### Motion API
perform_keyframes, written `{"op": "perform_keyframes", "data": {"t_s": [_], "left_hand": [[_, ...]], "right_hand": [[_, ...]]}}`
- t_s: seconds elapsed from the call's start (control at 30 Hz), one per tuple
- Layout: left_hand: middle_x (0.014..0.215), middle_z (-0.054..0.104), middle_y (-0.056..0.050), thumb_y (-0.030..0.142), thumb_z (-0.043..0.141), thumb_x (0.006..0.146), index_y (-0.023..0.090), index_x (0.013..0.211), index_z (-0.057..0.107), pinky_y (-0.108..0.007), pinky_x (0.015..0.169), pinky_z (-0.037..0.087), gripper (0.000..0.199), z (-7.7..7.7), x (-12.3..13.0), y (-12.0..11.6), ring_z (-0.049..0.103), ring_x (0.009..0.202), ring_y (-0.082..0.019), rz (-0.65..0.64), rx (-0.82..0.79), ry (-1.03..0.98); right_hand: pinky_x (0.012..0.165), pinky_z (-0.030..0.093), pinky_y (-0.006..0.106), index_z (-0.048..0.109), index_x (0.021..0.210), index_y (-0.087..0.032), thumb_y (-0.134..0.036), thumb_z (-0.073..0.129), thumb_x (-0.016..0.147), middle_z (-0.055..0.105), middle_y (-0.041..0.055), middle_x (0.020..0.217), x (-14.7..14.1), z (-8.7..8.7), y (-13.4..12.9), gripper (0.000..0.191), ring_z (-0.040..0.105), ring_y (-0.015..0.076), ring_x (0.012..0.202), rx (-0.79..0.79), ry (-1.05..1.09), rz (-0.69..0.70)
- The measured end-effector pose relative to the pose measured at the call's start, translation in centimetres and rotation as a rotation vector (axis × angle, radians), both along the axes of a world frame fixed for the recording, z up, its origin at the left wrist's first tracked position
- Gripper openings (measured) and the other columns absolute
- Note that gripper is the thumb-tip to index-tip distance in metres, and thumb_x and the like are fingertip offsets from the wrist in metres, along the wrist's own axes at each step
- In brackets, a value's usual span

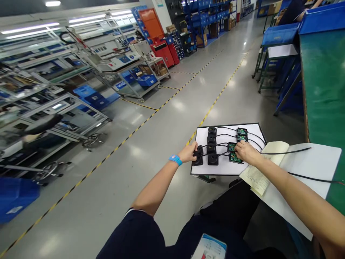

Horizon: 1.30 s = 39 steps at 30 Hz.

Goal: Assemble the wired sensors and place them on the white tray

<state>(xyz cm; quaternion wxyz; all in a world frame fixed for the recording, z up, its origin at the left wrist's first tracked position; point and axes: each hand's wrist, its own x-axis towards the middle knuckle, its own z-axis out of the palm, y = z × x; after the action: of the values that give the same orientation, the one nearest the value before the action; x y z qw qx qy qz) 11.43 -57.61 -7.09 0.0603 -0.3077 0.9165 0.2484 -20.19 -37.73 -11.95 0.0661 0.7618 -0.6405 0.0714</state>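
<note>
On a small white-topped stand (223,169) lie several black round-topped housings (212,160) in two columns, joined by black cables to green circuit boards (235,157). My left hand (188,152), with a blue band at the wrist, is closed on a black housing (198,160) at the stand's left edge. My right hand (245,151) has its fingers pressed together at the upper of the two nearer boards, and its fingertips hide part of that board. More boards (242,131) lie just beyond it. Black cables run right from the boards, under my right forearm.
Yellow papers (258,178) and a white sheet (318,162) lie right of the stand, beside a green workbench (323,90). Blue bins (280,34) stand farther back, near a person's arm. Metal carts (129,68) and a stool base (94,141) are on the left.
</note>
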Motion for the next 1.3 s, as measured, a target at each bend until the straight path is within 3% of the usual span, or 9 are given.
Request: {"op": "perform_keyframes", "data": {"t_s": [0.17, 0.37, 0.5, 0.63, 0.8, 0.9, 0.97, 1.17, 1.3], "left_hand": [[0.111, 0.067, -0.007, 0.036, 0.066, 0.098, 0.015, 0.123, 0.061, -0.035, 0.078, 0.06, 0.032, -2.4, -0.7, -0.3, 0.067, 0.086, -0.017, 0.0, -0.003, 0.009], [0.112, 0.067, -0.007, 0.037, 0.066, 0.098, 0.015, 0.122, 0.061, -0.037, 0.081, 0.059, 0.033, -2.5, -1.0, 0.2, 0.067, 0.088, -0.018, -0.058, -0.018, 0.004], [0.12, 0.066, -0.008, 0.034, 0.072, 0.092, 0.017, 0.121, 0.06, -0.04, 0.087, 0.057, 0.036, -1.4, -0.7, 0.4, 0.066, 0.095, -0.02, -0.099, -0.063, -0.008], [0.121, 0.067, -0.009, 0.028, 0.077, 0.082, 0.021, 0.116, 0.06, -0.046, 0.1, 0.051, 0.038, -0.3, -1.7, 1.6, 0.063, 0.111, -0.028, -0.116, -0.153, 0.057], [0.142, 0.058, -0.016, 0.035, 0.063, 0.094, 0.021, 0.124, 0.059, -0.057, 0.111, 0.041, 0.033, -0.3, -5.5, 7.1, 0.052, 0.133, -0.036, -0.225, -0.183, 0.271], [0.138, 0.063, -0.014, 0.036, 0.065, 0.094, 0.022, 0.12, 0.063, -0.055, 0.11, 0.044, 0.03, -0.2, -7.8, 11.3, 0.056, 0.13, -0.035, -0.374, -0.106, 0.365], [0.133, 0.067, -0.011, 0.037, 0.068, 0.093, 0.023, 0.117, 0.065, -0.052, 0.108, 0.048, 0.028, 0.3, -9.2, 13.7, 0.06, 0.126, -0.033, -0.467, -0.044, 0.415], [0.132, 0.065, -0.011, 0.038, 0.067, 0.095, 0.024, 0.127, 0.058, -0.049, 0.111, 0.048, 0.036, 3.7, -14.4, 19.9, 0.06, 0.127, -0.029, -0.576, 0.08, 0.585], [0.134, 0.062, -0.012, 0.047, 0.074, 0.09, 0.024, 0.141, 0.044, -0.045, 0.107, 0.053, 0.063, 5.2, -17.4, 25.6, 0.063, 0.123, -0.028, -0.583, 0.214, 0.71]], "right_hand": [[0.087, 0.055, 0.039, 0.065, 0.103, -0.015, -0.04, 0.062, 0.098, 0.066, 0.0055, 0.104, -0.8, -1.5, 0.4, 0.025, 0.063, 0.0186, 0.097, 0.049, 0.011, -0.054], [0.09, 0.056, 0.041, 0.066, 0.111, -0.016, -0.039, 0.062, 0.099, 0.067, 0.0069, 0.112, -0.1, -1.9, 1.0, 0.026, 0.064, 0.0196, 0.102, 0.14, -0.02, -0.116], [0.093, 0.054, 0.044, 0.066, 0.116, -0.017, -0.043, 0.064, 0.097, 0.068, 0.0064, 0.113, -1.6, 0.6, 1.9, 0.032, 0.065, 0.0205, 0.102, 0.164, -0.063, -0.153], [0.097, 0.047, 0.044, 0.068, 0.114, -0.02, -0.044, 0.061, 0.097, 0.071, 0.0071, 0.109, -6.4, 5.8, 6.5, 0.03, 0.064, 0.0223, 0.102, 0.063, -0.107, -0.344], [0.104, 0.034, 0.054, 0.063, 0.131, -0.018, -0.047, 0.045, 0.102, 0.064, 0.0203, 0.13, -13.4, 12.0, 19.0, 0.045, 0.052, 0.0354, 0.124, -0.229, -0.091, -0.894], [0.097, 0.037, 0.057, 0.059, 0.137, -0.008, -0.062, 0.051, 0.095, 0.058, 0.032, 0.134, -16.1, 13.2, 26.4, 0.069, 0.051, 0.0422, 0.123, -0.286, -0.111, -1.171], [0.091, 0.043, 0.052, 0.058, 0.138, -0.008, -0.069, 0.064, 0.083, 0.062, 0.0298, 0.129, -17.3, 12.9, 29.6, 0.082, 0.058, 0.0391, 0.114, -0.248, -0.177, -1.228], [0.082, 0.053, 0.046, 0.051, 0.143, -0.013, -0.069, 0.076, 0.066, 0.072, 0.0183, 0.107, -16.9, 11.2, 31.9, 0.099, 0.068, 0.0343, 0.093, -0.236, -0.369, -1.286], [0.078, 0.055, 0.044, 0.051, 0.14, -0.018, -0.072, 0.074, 0.069, 0.071, 0.01, 0.096, -10.2, 11.8, 31.5, 0.092, 0.068, 0.03, 0.086, -0.356, -0.462, -1.271]]}}
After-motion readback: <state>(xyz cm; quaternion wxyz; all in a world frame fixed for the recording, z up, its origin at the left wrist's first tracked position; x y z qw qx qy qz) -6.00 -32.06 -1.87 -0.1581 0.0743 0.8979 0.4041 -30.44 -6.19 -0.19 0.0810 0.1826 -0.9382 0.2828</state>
